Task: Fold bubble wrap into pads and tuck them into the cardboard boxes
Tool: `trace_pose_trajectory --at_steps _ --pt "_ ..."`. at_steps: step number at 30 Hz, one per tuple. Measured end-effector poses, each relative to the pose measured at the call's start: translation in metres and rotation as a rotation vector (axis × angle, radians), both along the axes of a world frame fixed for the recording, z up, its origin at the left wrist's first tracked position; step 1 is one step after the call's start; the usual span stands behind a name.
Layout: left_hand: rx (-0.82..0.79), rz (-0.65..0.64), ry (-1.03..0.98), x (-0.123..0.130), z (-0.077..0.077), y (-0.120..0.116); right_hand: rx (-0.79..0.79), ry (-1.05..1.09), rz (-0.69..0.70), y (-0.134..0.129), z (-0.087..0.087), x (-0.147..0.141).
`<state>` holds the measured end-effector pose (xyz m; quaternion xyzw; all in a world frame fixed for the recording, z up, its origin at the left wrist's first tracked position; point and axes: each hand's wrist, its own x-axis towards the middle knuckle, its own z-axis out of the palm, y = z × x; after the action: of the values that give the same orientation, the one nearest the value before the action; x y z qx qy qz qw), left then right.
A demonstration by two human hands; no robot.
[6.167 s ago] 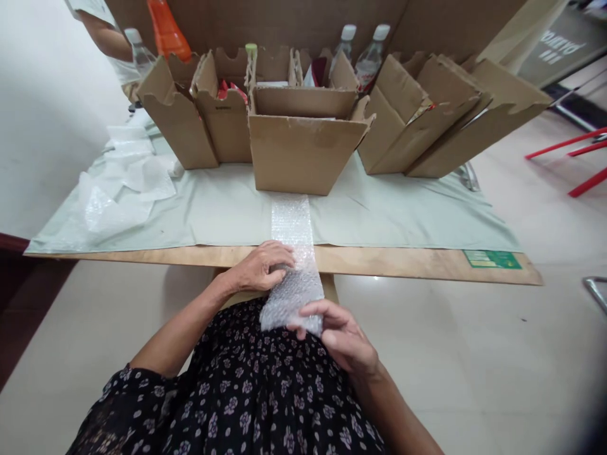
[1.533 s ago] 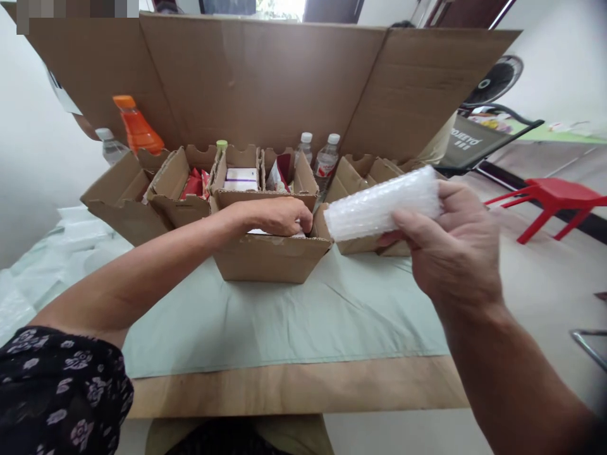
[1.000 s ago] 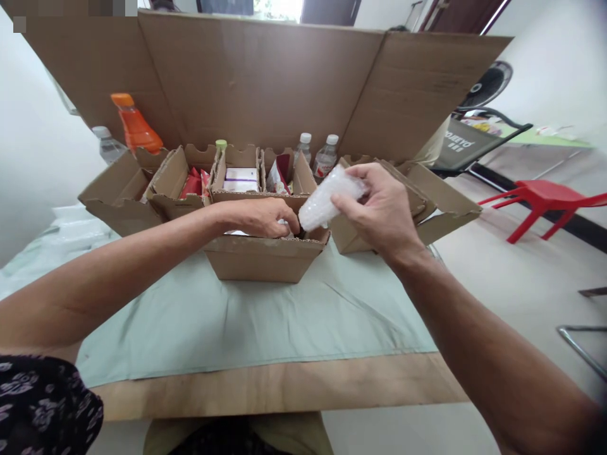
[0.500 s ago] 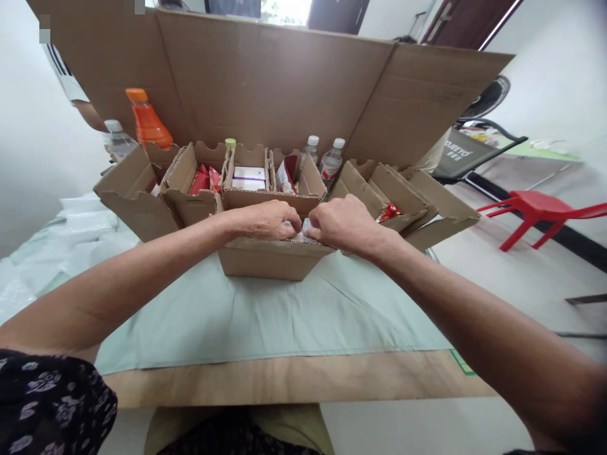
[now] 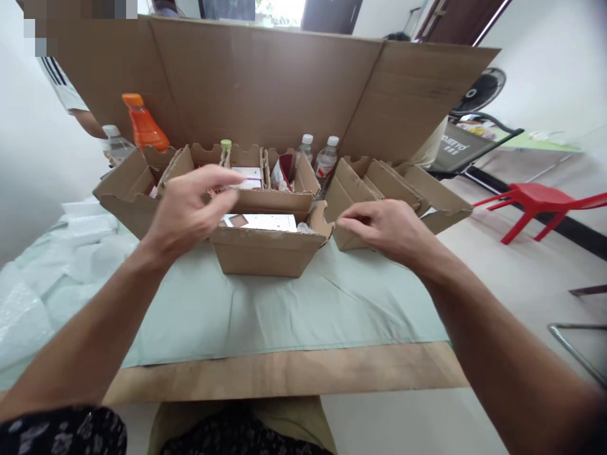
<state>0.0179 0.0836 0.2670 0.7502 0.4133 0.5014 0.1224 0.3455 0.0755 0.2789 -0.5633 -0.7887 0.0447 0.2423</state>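
A small open cardboard box point(image 5: 265, 253) stands in front on the cloth. Inside it lie a flat white package point(image 5: 272, 222) with a brown square and, at its right end, some clear plastic wrap point(image 5: 303, 227). My left hand point(image 5: 190, 208) hovers at the box's left end, thumb and fingers apart, holding nothing. Just beyond the right end, my right hand point(image 5: 382, 227) has its fingers curled and thumb and forefinger together. Nothing shows between those tips.
Behind stand more cardboard bins point(image 5: 135, 183) with packets and white boxes point(image 5: 247, 177). Farther back are an orange bottle point(image 5: 146, 126), clear bottles point(image 5: 326, 158) and a tall cardboard panel point(image 5: 270, 82). Bubble wrap point(image 5: 71, 259) piles up left. A red stool point(image 5: 540, 197) and another person's arm point(image 5: 88, 122) also show.
Both hands have come up out of the front box and moved apart, left hand leftward, right hand rightward. The white package in the box is now uncovered.
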Motion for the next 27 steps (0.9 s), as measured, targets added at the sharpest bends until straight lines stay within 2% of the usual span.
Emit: trace_pose_trajectory --at_steps 1,3,5,6,8,10,12,14,16,19,21,24,26,27 --pt "0.023 0.097 -0.143 -0.013 -0.017 -0.011 -0.015 0.078 -0.018 -0.009 -0.010 0.011" --pt "0.021 0.269 -0.426 -0.032 -0.062 -0.024 -0.099 0.217 -0.036 -0.021 -0.036 0.023" --pt "-0.147 0.279 -0.490 -0.038 -0.107 -0.027 -0.189 0.368 -0.020 -0.024 -0.065 0.016" --pt "-0.242 0.233 -0.495 -0.036 -0.126 -0.025 -0.237 0.436 0.009 -0.021 -0.079 0.006" --pt "-0.326 0.114 -0.515 -0.023 -0.148 -0.020 -0.301 0.552 0.093 -0.014 -0.099 -0.017" --pt "-0.343 0.061 -0.526 -0.003 -0.152 -0.020 -0.280 0.624 0.122 -0.011 -0.110 -0.038" --pt "-0.348 0.086 -0.521 0.017 -0.147 -0.032 -0.202 0.652 0.051 -0.020 -0.114 -0.046" --pt "-0.390 0.102 -0.489 0.031 -0.144 -0.057 -0.122 0.667 -0.052 -0.044 -0.114 -0.043" --pt "-0.460 0.064 -0.436 0.036 -0.147 -0.090 -0.064 0.691 -0.117 -0.075 -0.115 -0.034" --pt "-0.473 0.036 -0.420 0.023 -0.152 -0.127 -0.026 0.708 -0.119 -0.107 -0.113 -0.035" --pt "-0.426 0.124 -0.452 0.007 -0.145 -0.129 -0.025 0.700 -0.043 -0.104 -0.105 -0.050" --pt "-0.276 0.241 -0.477 -0.011 -0.122 -0.105 0.018 0.705 0.086 -0.070 -0.090 -0.074" --pt "-0.207 0.262 -0.463 -0.009 -0.111 -0.090 0.059 0.727 0.136 -0.047 -0.085 -0.078" --pt "-0.200 0.263 -0.450 -0.003 -0.111 -0.088 0.071 0.744 0.145 -0.040 -0.085 -0.074"
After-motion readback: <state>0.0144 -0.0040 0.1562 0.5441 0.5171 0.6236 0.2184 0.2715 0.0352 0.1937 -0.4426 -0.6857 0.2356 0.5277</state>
